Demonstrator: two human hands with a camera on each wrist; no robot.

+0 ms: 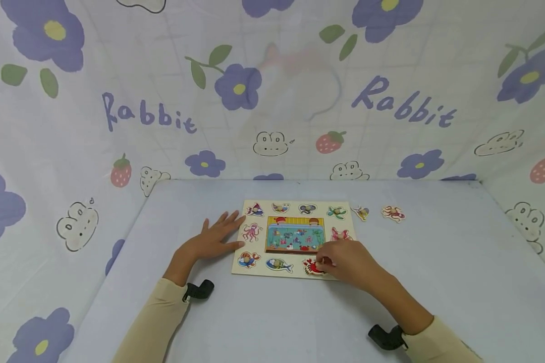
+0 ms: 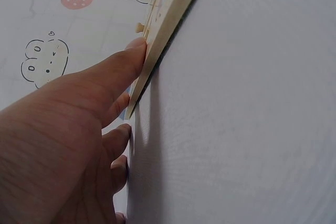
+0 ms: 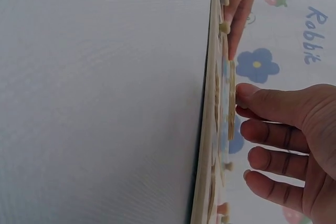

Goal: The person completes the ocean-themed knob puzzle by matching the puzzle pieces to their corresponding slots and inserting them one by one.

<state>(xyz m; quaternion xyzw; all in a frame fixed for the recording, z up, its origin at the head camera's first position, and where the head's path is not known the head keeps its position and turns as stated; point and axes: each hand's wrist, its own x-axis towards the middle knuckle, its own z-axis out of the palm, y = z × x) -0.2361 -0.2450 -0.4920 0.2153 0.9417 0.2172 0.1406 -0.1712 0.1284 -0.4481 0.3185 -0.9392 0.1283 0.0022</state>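
Note:
A wooden knob puzzle board [image 1: 260,251] with sea-animal pieces around a central aquarium picture [image 1: 295,236] lies on the table. With thumb and index finger my right hand [image 1: 348,259] pinches the red crab piece [image 1: 312,267] at its lower right. Seen edge-on in the right wrist view, that puzzle piece [image 3: 231,103] is raised just off the board's face; the other fingers are spread. My left hand [image 1: 212,240] lies with extended fingers at the board's left side, its thumb [image 2: 118,66] touching the edge. The right hand partly covers a pink starfish [image 1: 340,234].
Two loose pieces, a yellow and blue one [image 1: 361,213] and a brownish-red octopus [image 1: 393,213], lie right of the board on the white table [image 1: 272,322]. A patterned curtain [image 1: 295,101] stands behind. Dark wrist cameras [image 1: 200,290] sit on both cuffs.

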